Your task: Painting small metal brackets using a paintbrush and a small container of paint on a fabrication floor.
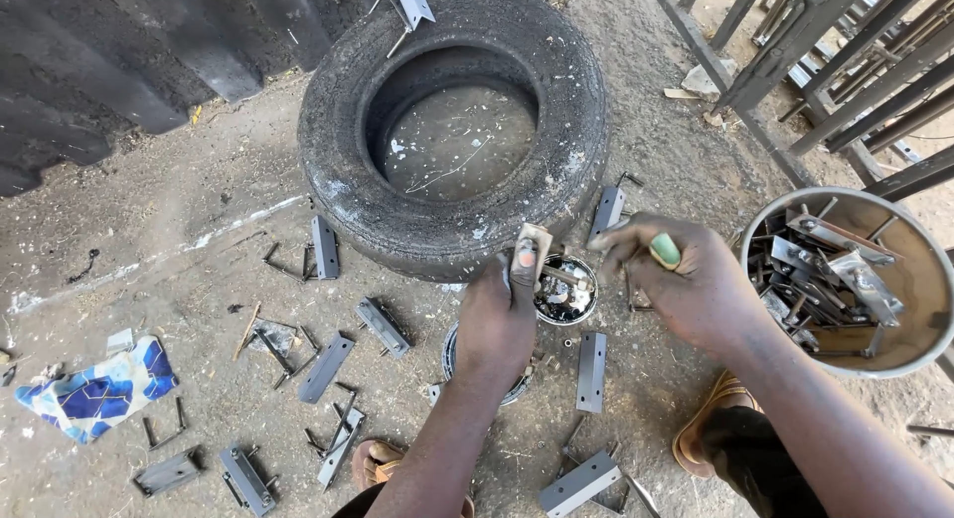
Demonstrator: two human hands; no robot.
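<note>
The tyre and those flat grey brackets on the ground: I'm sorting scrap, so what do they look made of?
The tyre looks like black rubber, worn and dusty, with tread grooves and a scuffed sidewall. The flat brackets look like bare steel: dull grey, sharp folded edges, thin rod legs attached. The piece in the left hand seems similar but lighter in colour, perhaps rusty or dusty.

Dirt ground [179, 280]: tyre [338, 111], brackets [325, 367].

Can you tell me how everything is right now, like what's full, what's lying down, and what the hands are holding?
Left hand: holding a small metal piece upright.
Right hand: closed, pinching something small.
Tyre: lying flat, water inside.
Small tin: open, small parts inside.
Bucket: open, full of metal brackets.
Grey brackets: scattered flat on the ground.
Blue cloth: crumpled.
</note>
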